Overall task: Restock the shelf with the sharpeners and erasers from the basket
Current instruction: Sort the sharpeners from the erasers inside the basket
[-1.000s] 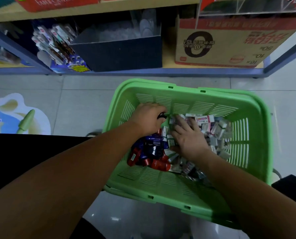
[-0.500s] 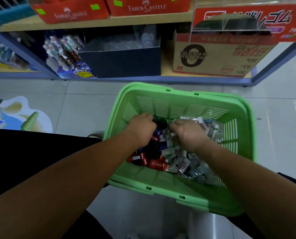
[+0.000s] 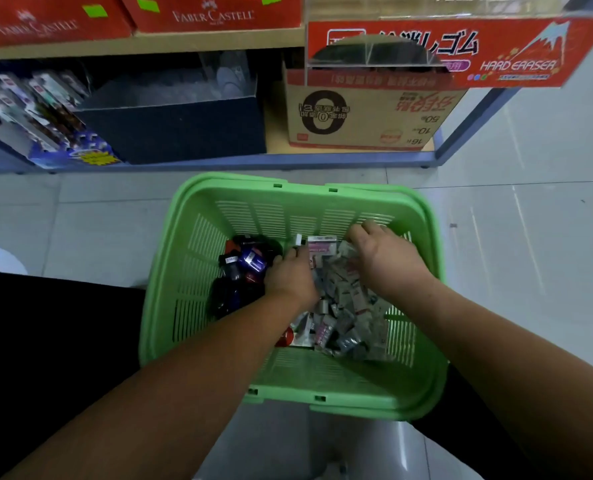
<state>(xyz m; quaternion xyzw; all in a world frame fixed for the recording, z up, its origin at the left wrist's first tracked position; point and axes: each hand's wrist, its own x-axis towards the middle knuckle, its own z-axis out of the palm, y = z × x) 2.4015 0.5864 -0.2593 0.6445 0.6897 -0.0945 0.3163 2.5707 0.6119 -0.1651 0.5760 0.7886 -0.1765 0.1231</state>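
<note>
A green plastic basket [image 3: 198, 271] stands on the floor in front of the shelf. Dark blue, red and black sharpeners [image 3: 245, 265] are heaped in its left half. Small grey, white and pink wrapped erasers [image 3: 343, 299] fill its right half. My left hand [image 3: 290, 273] reaches into the middle, where the two heaps meet, and its fingers dip out of sight into the pile. My right hand [image 3: 383, 258] lies over the far end of the eraser heap, fingers curled round some erasers near the basket's back wall.
A clear display case with a red "HARD ERASER" label [image 3: 437, 53] sits on the shelf at upper right. Below it stands a cardboard box [image 3: 364, 116], with a dark bin [image 3: 174, 129] and hanging pen packs [image 3: 39, 109] further left. Red Faber-Castell boxes [image 3: 212, 12] line the upper shelf.
Both hands have shifted to the right in the basket, the left from the sharpeners to the edge of the erasers, the right towards the back wall. The view has tilted up.
</note>
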